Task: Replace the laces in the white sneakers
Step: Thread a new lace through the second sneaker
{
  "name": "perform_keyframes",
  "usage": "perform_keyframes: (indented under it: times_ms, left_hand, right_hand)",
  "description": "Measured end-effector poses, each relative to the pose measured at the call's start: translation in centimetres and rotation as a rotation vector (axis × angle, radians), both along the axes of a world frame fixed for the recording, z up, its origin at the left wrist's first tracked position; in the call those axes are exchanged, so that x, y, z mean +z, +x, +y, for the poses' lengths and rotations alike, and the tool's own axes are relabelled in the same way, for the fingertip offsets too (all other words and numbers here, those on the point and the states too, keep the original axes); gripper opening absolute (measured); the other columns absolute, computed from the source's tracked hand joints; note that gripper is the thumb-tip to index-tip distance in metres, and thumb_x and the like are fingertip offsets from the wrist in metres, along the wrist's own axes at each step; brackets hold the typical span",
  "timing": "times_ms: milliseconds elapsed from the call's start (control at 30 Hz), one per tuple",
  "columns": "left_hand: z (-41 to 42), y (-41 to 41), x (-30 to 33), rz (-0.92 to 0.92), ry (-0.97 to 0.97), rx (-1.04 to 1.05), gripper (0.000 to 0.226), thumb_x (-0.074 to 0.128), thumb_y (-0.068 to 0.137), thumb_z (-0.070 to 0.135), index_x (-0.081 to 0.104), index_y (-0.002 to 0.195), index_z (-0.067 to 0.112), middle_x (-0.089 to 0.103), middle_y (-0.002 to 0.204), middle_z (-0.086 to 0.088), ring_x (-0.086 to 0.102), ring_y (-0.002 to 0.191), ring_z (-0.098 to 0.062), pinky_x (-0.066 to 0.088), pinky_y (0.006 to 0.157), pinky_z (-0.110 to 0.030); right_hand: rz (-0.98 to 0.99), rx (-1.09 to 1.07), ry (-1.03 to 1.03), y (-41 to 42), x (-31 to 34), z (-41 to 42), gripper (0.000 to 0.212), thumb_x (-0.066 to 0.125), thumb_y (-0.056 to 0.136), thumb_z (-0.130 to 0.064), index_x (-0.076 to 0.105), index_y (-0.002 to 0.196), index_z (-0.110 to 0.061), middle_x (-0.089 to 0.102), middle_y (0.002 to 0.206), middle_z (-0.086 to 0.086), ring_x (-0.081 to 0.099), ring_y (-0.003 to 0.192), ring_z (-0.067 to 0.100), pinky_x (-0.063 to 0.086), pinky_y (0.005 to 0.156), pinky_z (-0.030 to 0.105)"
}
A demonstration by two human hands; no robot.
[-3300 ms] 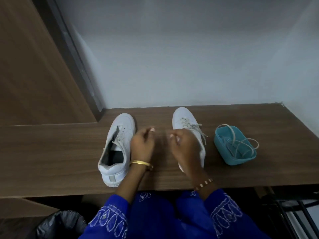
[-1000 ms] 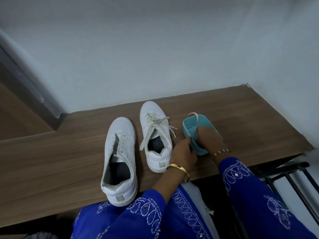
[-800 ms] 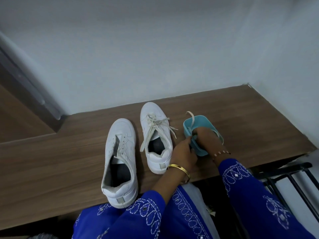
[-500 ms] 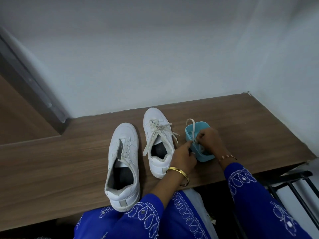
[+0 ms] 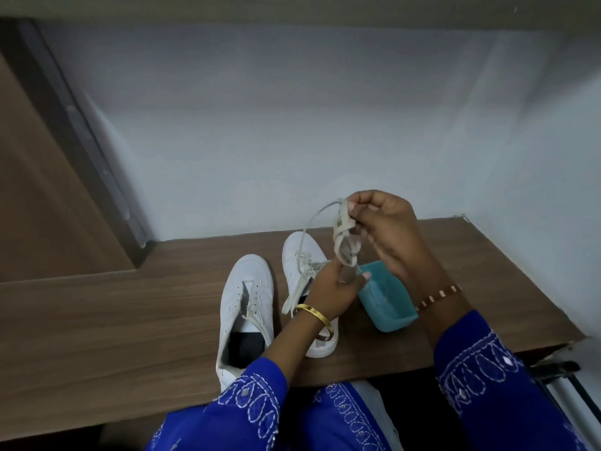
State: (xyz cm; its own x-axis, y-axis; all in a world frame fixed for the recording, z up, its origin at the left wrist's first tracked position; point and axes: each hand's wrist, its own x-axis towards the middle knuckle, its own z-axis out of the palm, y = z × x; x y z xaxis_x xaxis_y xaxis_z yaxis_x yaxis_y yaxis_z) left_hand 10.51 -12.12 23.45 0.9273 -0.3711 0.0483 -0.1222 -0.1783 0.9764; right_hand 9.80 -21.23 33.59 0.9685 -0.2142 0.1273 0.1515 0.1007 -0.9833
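Two white sneakers stand side by side on the wooden table. The left sneaker (image 5: pixel 244 307) has empty eyelets and a loose strand at its tongue. The right sneaker (image 5: pixel 300 260) carries a loosened lace and is partly hidden by my left forearm. My right hand (image 5: pixel 387 232) is raised above the table and pinches the top of a tangled off-white lace (image 5: pixel 344 242). My left hand (image 5: pixel 338 284) pinches the lower end of that lace, just left of the teal tub (image 5: pixel 387 302).
The teal tub stands right of the sneakers, near the table's front edge (image 5: pixel 422 369). A white wall runs behind the table and along its right end. A wooden panel with a dark frame (image 5: pixel 81 141) rises at the left. A dark metal rack (image 5: pixel 559 369) shows at lower right.
My right hand has lifted the lace up out of the teal tub, and my left hand has risen from the tub's rim to take the lace's lower end. Earlier both hands were between the sneakers.
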Motion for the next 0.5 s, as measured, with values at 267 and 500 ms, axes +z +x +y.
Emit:
perform_keyframes:
  times_ms: [267,500]
  left_hand:
    - [4.0,0.4,2.9,0.240,-0.412,0.078,0.035,0.035,0.100,0.020,0.056,0.073,0.010,0.067,0.059,0.000,0.066,0.065,-0.011,0.052,0.065,-0.022]
    - [9.6,2.0,4.9,0.225,-0.617,0.263,0.036,0.036,0.100,0.025,0.052,0.072,0.009,0.045,0.040,0.005,0.046,0.034,-0.009,0.054,0.049,-0.028]
  right_hand:
    - [-0.054,0.012,0.418,1.6,3.0,2.5,0.022,0.044,0.090,0.009,0.056,0.079,-0.004,0.067,0.075,0.009,0.065,0.067,0.016,0.057,0.061,0.025]
    - [0.061,-0.134,0.378,2.3,0.3,3.6,0.023,0.046,0.090,0.008,0.057,0.076,-0.007,0.059,0.074,0.009,0.057,0.057,0.013,0.053,0.052,0.021]
